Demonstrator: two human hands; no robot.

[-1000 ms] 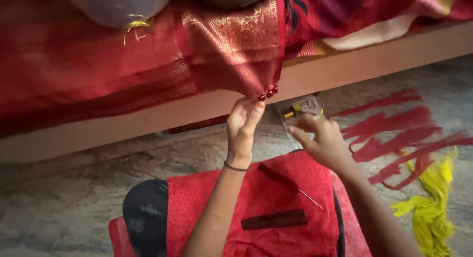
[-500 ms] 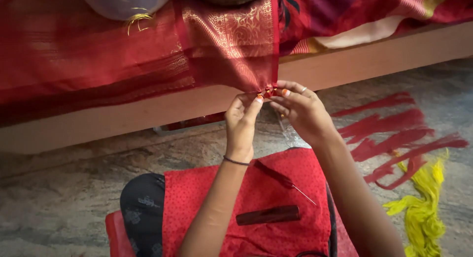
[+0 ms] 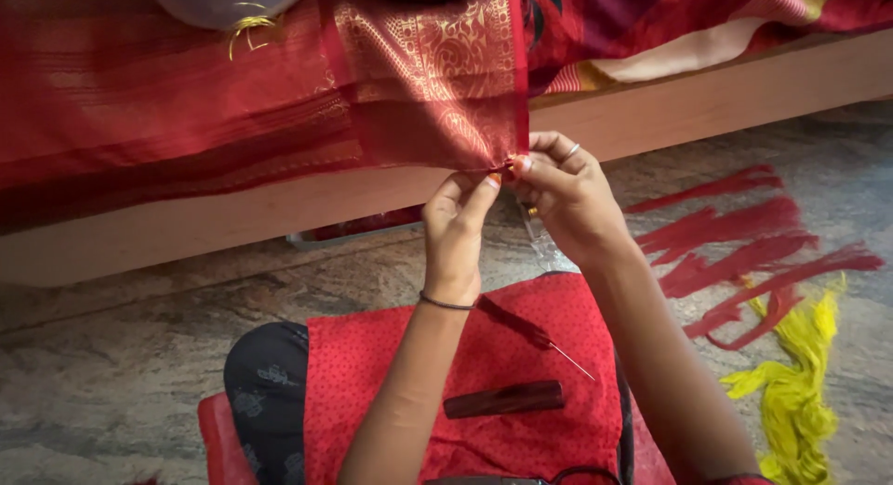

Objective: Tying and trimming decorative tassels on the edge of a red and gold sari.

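A red sari cloth with a gold woven border (image 3: 428, 85) hangs over the edge of a wooden bed frame (image 3: 651, 113). My left hand (image 3: 458, 226) pinches its lower corner from below. My right hand (image 3: 564, 199), with a ring on one finger, pinches the same corner right beside it, where small red beads or tassel knots sit. Both hands touch at the fingertips. On the red dotted cloth over my lap (image 3: 465, 373) lie a dark red comb (image 3: 503, 398) and a red-handled hooked needle (image 3: 535, 336).
Bundles of red thread (image 3: 744, 248) lie spread on the stone floor at the right, with a heap of yellow thread (image 3: 795, 397) below them. A clear plastic packet (image 3: 549, 254) shows under my right hand. A pale bundle with gold thread (image 3: 233, 6) rests on the bed.
My right hand rose from the clear packet on the floor to the cloth's corner and closed on it beside my left hand. The left hand kept its hold.
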